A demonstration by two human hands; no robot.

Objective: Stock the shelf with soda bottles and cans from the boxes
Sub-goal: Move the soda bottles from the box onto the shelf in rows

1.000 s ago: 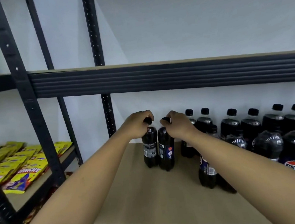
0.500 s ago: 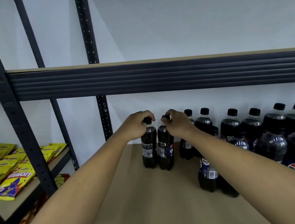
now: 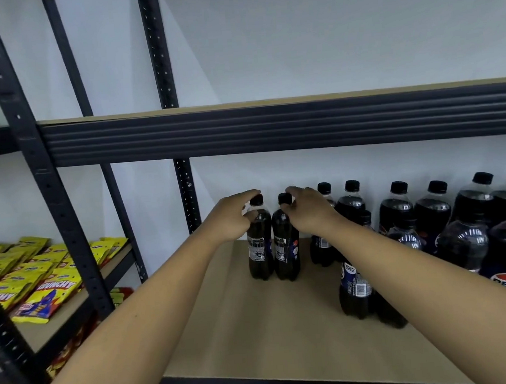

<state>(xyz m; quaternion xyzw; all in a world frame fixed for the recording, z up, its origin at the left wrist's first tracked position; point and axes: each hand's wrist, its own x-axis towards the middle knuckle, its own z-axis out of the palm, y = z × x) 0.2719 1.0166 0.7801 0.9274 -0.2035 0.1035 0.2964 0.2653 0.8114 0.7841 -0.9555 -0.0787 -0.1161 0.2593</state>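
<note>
Soda bottles are going onto the wooden shelf [image 3: 256, 328] of a dark metal rack, under the ribbed beam [image 3: 271, 128] of the tier above. Its right part is already filled by a block of large cola bottles [image 3: 461, 242], with smaller ones standing at the back and one small bottle [image 3: 355, 290] nearer the front edge. On the neighbouring rack to the left lie yellow snack packets [image 3: 48, 296]. Both forearms reach in from below to the two newest arrivals, the left bottle [image 3: 260, 245] and the right bottle [image 3: 286, 249], which stand upright and touching on the bare board, just left of the back row. Half a second ago each hand was closed over a cap. Now the left hand [image 3: 235, 219] and the right hand [image 3: 309, 211] have loosened: each grip is spread wider than the neck, forefinger arched above and thumb below. The left cap [image 3: 257, 199] and the right cap [image 3: 285, 198] show plainly between them. Whether a fingertip still brushes the plastic I cannot tell. Neither bottle has shifted on the board, so this pair looks placed and released. The likely next step is to draw both arms back for more stock. No box or can is in view, and much of the board's left and front is unfilled.
</note>
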